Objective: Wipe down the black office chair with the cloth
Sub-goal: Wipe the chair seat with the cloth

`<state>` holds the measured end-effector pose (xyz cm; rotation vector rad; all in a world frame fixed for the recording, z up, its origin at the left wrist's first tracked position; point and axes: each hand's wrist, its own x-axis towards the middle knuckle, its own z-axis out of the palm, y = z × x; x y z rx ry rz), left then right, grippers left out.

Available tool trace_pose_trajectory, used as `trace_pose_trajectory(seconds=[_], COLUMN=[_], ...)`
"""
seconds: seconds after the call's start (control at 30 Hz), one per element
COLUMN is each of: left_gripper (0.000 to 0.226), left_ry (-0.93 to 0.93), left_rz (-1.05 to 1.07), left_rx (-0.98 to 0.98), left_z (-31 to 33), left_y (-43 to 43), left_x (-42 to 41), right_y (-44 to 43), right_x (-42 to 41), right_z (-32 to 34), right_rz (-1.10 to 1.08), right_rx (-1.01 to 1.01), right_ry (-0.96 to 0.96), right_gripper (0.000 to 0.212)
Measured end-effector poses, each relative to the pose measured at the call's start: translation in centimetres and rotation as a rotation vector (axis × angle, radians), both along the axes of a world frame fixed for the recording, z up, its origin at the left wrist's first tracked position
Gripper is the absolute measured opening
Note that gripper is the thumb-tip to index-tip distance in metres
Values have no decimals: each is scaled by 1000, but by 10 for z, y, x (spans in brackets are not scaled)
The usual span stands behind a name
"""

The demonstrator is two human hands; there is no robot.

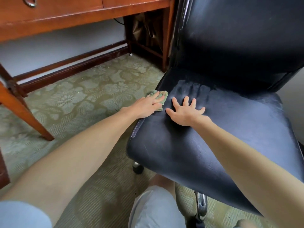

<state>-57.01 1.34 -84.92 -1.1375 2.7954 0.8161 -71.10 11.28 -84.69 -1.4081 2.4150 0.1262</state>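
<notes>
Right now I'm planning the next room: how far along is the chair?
Partly done. Streaky wipe marks cross the rear of the seat. In hand: the left hand presses the green cloth on the seat's left edge while the right hand rests flat, fingers spread. Likely left: the hazy front of the seat and the smudged backrest.

You are looking at one chair, one cloth, one desk, one ring pull and one caster, and you are using two hands: one left hand, one right hand.
</notes>
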Motion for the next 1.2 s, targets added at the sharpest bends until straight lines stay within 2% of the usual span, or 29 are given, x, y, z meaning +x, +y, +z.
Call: trace_pose_trajectory(seconds=[0.37, 0.77, 1.03, 1.2], left_gripper=[45, 47, 45, 47], left_ry=[182, 78, 282, 279], left_rz=[10, 33, 61, 39], left_rx=[132, 69, 203, 145], left_z=[-22, -10, -27, -37], left_y=[68, 41, 98, 130], left_x=[88, 41, 99, 116], right_y=[8, 14, 18, 26], right_x=[1, 0, -3, -4], right_z=[-6, -5, -7, -6], right_rz=[20, 49, 68, 107], right_rx=[-31, -34, -50, -61], right_ry=[19, 29, 34, 39], right_gripper=[65, 64, 64, 64])
